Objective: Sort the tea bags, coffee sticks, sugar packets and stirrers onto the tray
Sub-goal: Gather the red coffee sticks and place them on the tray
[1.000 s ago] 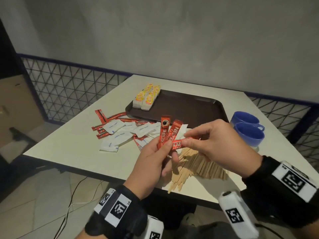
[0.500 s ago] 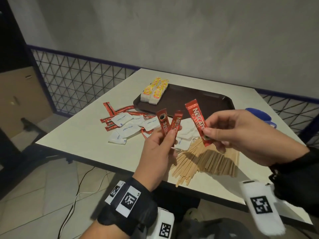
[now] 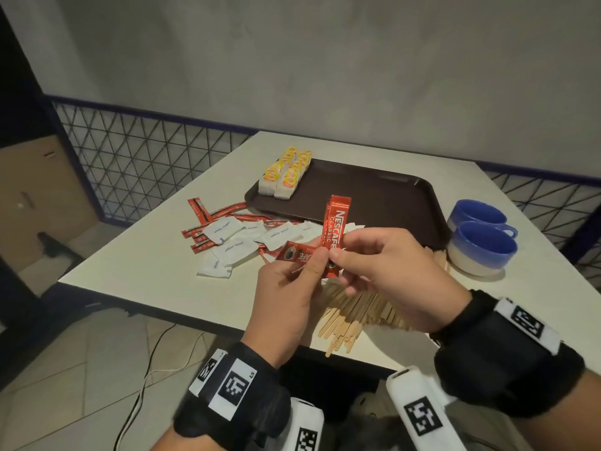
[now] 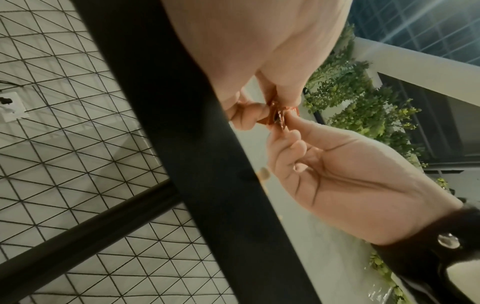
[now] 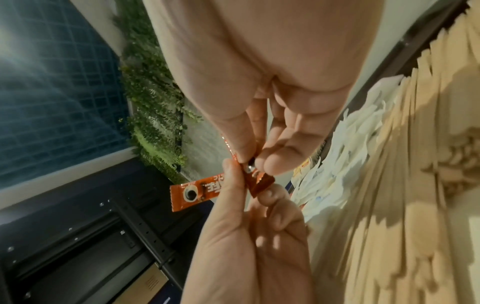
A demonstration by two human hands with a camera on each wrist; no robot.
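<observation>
Both hands meet above the table's near edge. My left hand (image 3: 310, 260) pinches red coffee sticks (image 3: 297, 252) that point left, their printed end showing as a coffee stick (image 5: 197, 191) in the right wrist view. My right hand (image 3: 341, 250) pinches the lower end of an upright coffee stick (image 3: 335, 222), which touches those in the left hand. The brown tray (image 3: 374, 196) holds two rows of yellow tea bags (image 3: 286, 172) at its left end. White sugar packets (image 3: 234, 242) and loose coffee sticks (image 3: 201, 222) lie left of the tray. Wooden stirrers (image 3: 357, 314) lie under my hands.
Two blue cups (image 3: 478, 236) stand on the table (image 3: 146, 255) right of the tray. A wire mesh fence (image 3: 136, 164) runs behind and to the left of the table. A cable (image 3: 153, 362) lies on the tiled floor below.
My right hand has brought its coffee stick down to the left hand's sticks and stood it upright. The left hand's sticks have tipped over to point left.
</observation>
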